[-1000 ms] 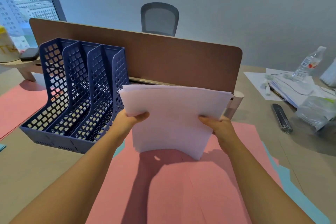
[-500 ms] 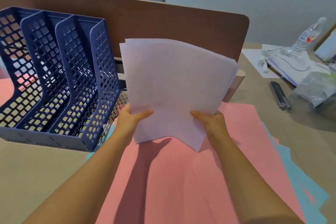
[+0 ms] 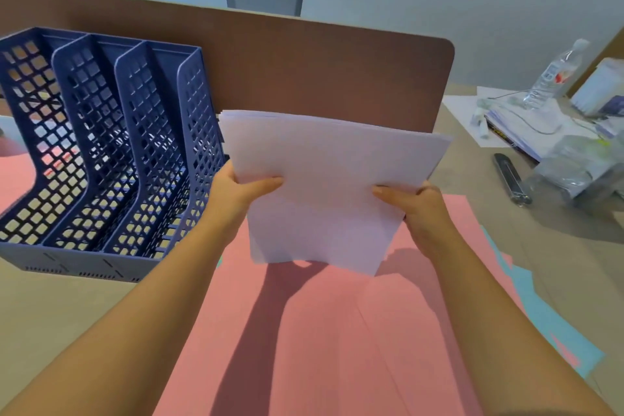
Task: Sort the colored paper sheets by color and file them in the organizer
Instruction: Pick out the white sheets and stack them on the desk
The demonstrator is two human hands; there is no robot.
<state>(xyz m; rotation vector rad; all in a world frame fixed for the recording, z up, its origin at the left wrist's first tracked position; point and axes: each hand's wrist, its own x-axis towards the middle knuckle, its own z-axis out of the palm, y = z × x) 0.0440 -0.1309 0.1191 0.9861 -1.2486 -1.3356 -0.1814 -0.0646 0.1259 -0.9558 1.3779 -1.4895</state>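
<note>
I hold a stack of pale lilac-white paper sheets point(image 3: 331, 186) upright above the desk. My left hand point(image 3: 236, 192) grips its left edge and my right hand point(image 3: 418, 209) grips its right edge, thumbs on the front. The stack's lower edge hangs just over the pink sheets point(image 3: 320, 331) spread on the desk. Light blue sheets point(image 3: 553, 321) stick out from under the pink ones at the right. The dark blue mesh organizer point(image 3: 111, 159) with three slots stands directly left of the stack; its slots look empty.
A brown divider panel point(image 3: 304, 67) runs behind the organizer and stack. At the right lie a black remote-like object point(image 3: 511, 179), papers, a plastic bag and a water bottle point(image 3: 553, 78). More pink paper point(image 3: 13, 179) lies at the far left.
The stack has been lowered from its raised position, its bottom edge now close to the pink sheets. Both hands keep their grip on the sides.
</note>
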